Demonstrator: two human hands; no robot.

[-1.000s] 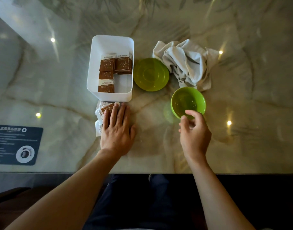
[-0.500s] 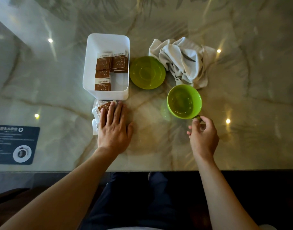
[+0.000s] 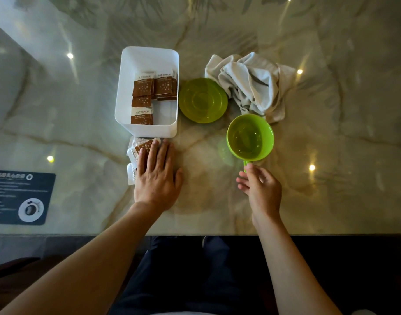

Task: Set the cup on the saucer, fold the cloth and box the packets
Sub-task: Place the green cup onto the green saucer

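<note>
A green cup (image 3: 250, 137) stands upright on the marble table, its handle toward me. My right hand (image 3: 261, 189) pinches that handle between thumb and fingers. The green saucer (image 3: 203, 100) lies bare to the cup's upper left, beside a white box (image 3: 147, 92) with several brown packets inside. A crumpled grey cloth (image 3: 252, 84) lies behind the cup, touching the saucer's edge. My left hand (image 3: 157, 176) rests flat, fingers straight, on loose packets (image 3: 136, 153) just in front of the box.
The marble table (image 3: 81, 123) has its front edge near my body. A dark printed card (image 3: 20, 197) lies at the left front. Ceiling lights reflect as bright spots on the glossy top.
My right hand drew back from over the cup's rim to its handle and took hold of it. The left hand stayed on the packets.
</note>
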